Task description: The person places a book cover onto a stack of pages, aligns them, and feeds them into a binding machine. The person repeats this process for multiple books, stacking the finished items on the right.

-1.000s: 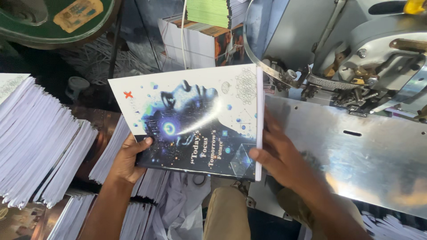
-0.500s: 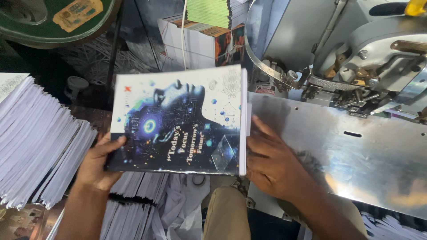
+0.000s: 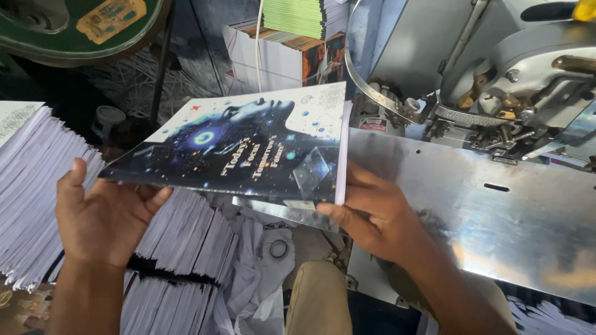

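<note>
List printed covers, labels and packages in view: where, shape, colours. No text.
Booklet: held between left hand and right hand, tilted; glossy dark-blue cover, white top, glowing face artwork.
Yellow label: top left on green round machine part; rectangular, worn.
Small label: on machine by metal plate; red and white.
Boxes: top centre, white, green-edged stack above.

1 booklet (image 3: pixel 248 149), 2 hands, 1 stitching machine (image 3: pixel 496 80), 1 metal table (image 3: pixel 496 211)

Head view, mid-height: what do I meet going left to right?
White paper stack → left hand → dark glossy-covered book → right hand → shiny metal machine table.
</note>
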